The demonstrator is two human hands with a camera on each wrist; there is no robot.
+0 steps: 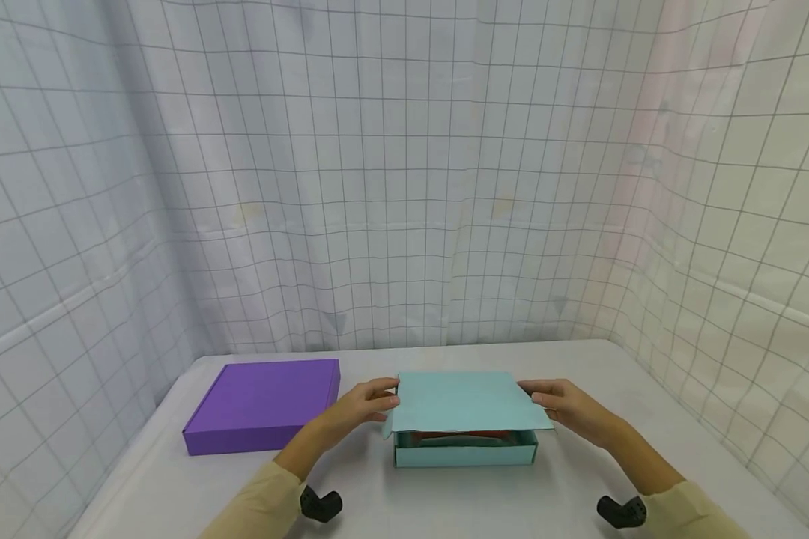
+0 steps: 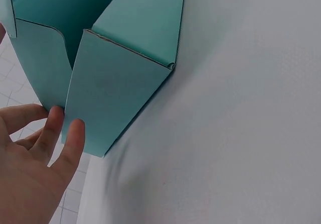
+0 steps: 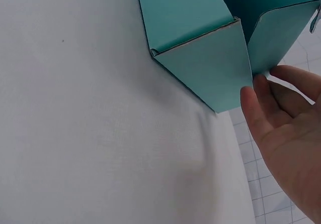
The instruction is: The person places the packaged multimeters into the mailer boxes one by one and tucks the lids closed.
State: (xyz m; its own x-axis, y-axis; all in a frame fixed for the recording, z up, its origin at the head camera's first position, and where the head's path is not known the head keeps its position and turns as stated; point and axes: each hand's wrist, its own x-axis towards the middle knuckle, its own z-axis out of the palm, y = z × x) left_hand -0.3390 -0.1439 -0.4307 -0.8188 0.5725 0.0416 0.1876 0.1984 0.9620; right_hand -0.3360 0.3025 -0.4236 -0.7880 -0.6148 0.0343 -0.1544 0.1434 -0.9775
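Observation:
A teal cardboard box (image 1: 464,457) sits near the middle of the table, its lid (image 1: 468,400) partly raised at the front. Through the front gap something reddish (image 1: 468,434) shows inside; its kind cannot be told. My left hand (image 1: 360,404) is at the box's left side, and in the left wrist view its fingertips (image 2: 75,131) lie against the side wall. On the opposite side, my right hand (image 1: 569,408) has its fingers at the right wall, mostly straight, with a side flap (image 3: 283,33) close by in the right wrist view.
A closed purple box (image 1: 263,400) lies at the left of the white table (image 1: 479,509). White grid-patterned curtains (image 1: 404,187) surround the table at the back and both sides. A black device sits at each wrist.

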